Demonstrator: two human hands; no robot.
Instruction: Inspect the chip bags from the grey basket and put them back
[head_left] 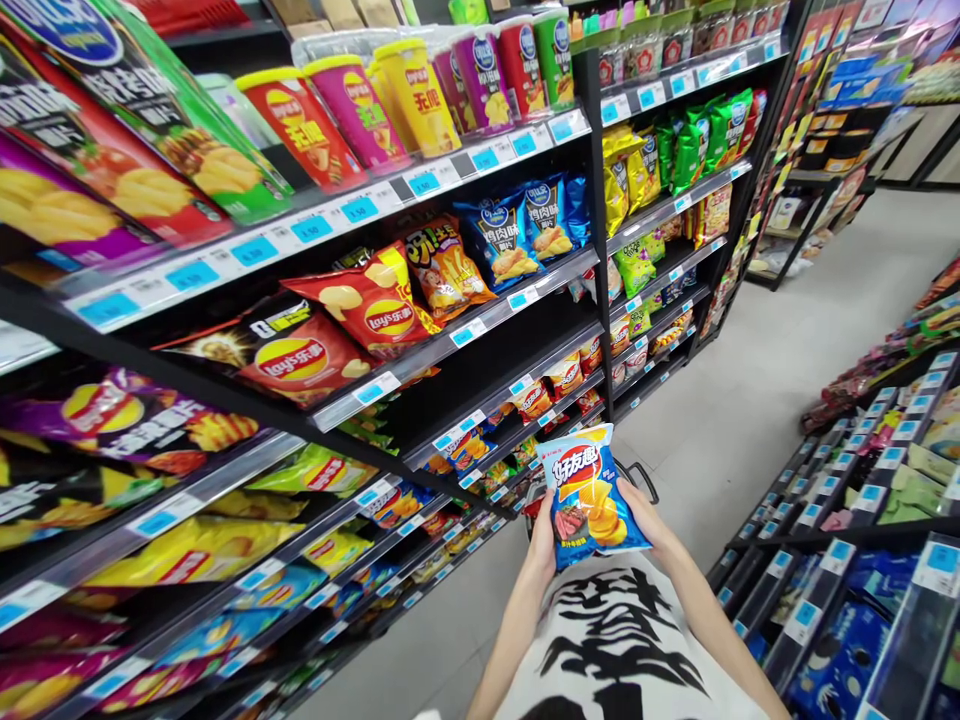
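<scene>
A blue and white bag of chips [592, 490] is held upright in front of my body, its printed front facing me. My left hand [541, 530] grips its left edge, and my right hand [641, 510] grips the right edge. The fingers of both hands are mostly hidden behind the bag. Just beyond it, part of a dark handle [646, 482] shows, with a bit of red by my left hand; I cannot make out the whole object.
On the left, a long black shelf unit [480, 345] holds chip bags and canisters [420, 95]. Red Lay's bags [382, 305] lie on a middle shelf. Along the right runs another stocked shelf [840, 560]. Grey floor [720, 380] stretches between them toward a farther rack [817, 170].
</scene>
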